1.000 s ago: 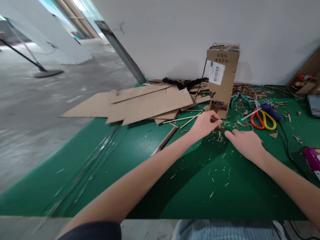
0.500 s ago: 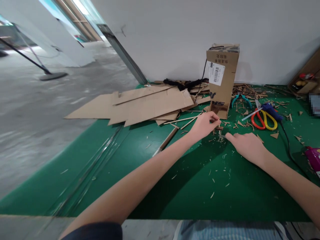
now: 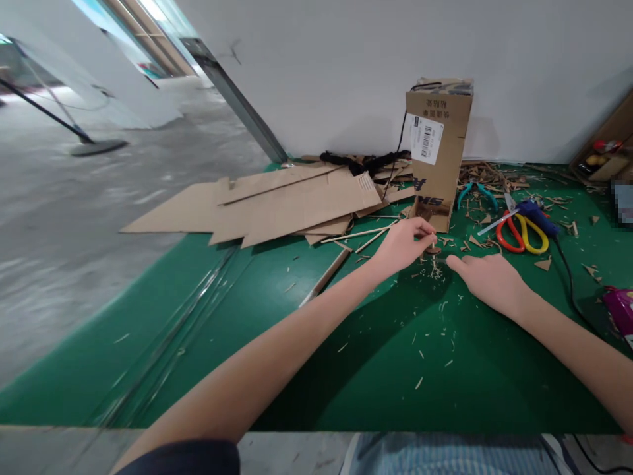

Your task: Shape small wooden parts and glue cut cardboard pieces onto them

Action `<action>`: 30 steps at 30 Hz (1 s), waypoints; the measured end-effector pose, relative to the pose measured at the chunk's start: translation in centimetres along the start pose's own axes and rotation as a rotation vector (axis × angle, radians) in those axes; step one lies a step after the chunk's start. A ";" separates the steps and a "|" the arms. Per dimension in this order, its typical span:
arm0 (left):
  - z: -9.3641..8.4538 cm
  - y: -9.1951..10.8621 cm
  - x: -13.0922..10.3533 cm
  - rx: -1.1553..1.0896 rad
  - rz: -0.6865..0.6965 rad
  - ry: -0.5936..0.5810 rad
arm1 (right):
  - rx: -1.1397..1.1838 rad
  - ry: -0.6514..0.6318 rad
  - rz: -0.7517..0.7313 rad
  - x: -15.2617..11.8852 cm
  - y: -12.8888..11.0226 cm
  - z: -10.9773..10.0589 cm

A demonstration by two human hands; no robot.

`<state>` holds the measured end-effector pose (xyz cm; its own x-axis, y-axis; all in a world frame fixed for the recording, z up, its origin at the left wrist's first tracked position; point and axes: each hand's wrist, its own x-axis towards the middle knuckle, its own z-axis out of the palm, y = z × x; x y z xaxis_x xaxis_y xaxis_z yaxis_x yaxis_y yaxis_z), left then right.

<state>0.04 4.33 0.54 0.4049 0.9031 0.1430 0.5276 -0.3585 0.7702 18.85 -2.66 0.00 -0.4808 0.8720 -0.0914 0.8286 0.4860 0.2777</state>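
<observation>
My left hand [image 3: 403,245] pinches a thin wooden stick [image 3: 434,240] that stands upright over the green table. A small brown disc [image 3: 433,250] sits around the stick just under my fingertips. To the right, my right hand [image 3: 489,280] is closed around a knife, with only a short grey blade [image 3: 442,261] showing past the thumb; its handle is hidden in the palm. The blade is at the stick's lower end, below the disc. Pale wood shavings [image 3: 435,272] lie in a small heap under it.
Behind my hands stands a tall cardboard box [image 3: 438,152]. Flat cardboard sheets [image 3: 297,204] and loose sticks [image 3: 356,234] lie to the left. At the right are scissors [image 3: 509,234], a blue glue gun [image 3: 537,216] with a cord, teal pliers [image 3: 477,192] and cardboard scraps.
The view has shifted slightly. Both hands stay in nearly the same place, and the stick's pale lower end shows more clearly below the disc.
</observation>
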 end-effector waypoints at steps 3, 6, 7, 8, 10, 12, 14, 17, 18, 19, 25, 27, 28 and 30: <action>-0.2 0.2 0.0 0.011 -0.017 -0.014 | 0.015 -0.022 -0.041 -0.3 0.0 -0.1; -0.2 0.4 -0.1 -0.003 -0.043 -0.027 | 0.000 0.004 -0.037 -0.5 -0.1 0.0; -0.2 0.5 0.0 -0.005 -0.045 -0.031 | -0.014 0.017 -0.025 -0.5 -0.1 0.0; -0.2 0.5 0.0 -0.005 -0.045 -0.031 | -0.030 0.029 -0.012 -0.4 0.0 0.0; -0.1 0.3 0.1 -0.004 -0.036 -0.027 | -0.060 0.048 0.006 -0.2 0.0 -0.1; 0.0 0.1 0.2 -0.005 -0.029 -0.029 | -0.069 0.045 0.002 0.0 0.0 -0.2; 0.0 -0.1 0.3 0.001 -0.029 -0.024 | -0.047 0.010 -0.006 0.1 -0.1 -0.4; -0.1 0.0 0.2 0.026 -0.029 -0.014 | 0.017 -0.069 -0.013 -0.2 -0.6 -0.8; -0.2 0.1 0.1 0.031 -0.030 -0.015 | 0.027 -0.088 -0.011 -0.4 -0.8 -0.9; -0.2 0.2 0.1 0.033 -0.031 -0.021 | 0.030 -0.096 -0.011 -0.5 -0.9 -1.0; -0.3 0.8 0.0 0.038 -0.039 -0.047 | -0.027 -0.005 0.054 -0.3 -0.8 -1.0; -0.2 0.9 0.0 0.026 -0.043 -0.048 | -0.024 -0.003 0.065 -0.1 -0.7 -1.0; -0.2 0.9 -0.1 0.016 -0.046 -0.050 | -0.017 -0.011 0.059 -0.1 -0.7 -1.0; -0.2 0.9 -0.1 0.000 -0.053 -0.049 | -0.004 -0.032 0.040 -0.2 -0.9 -0.9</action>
<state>0.31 3.98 1.36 0.4125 0.9082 0.0715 0.5492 -0.3105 0.7758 17.93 -3.37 0.67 -0.4380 0.8920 -0.1112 0.8455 0.4509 0.2860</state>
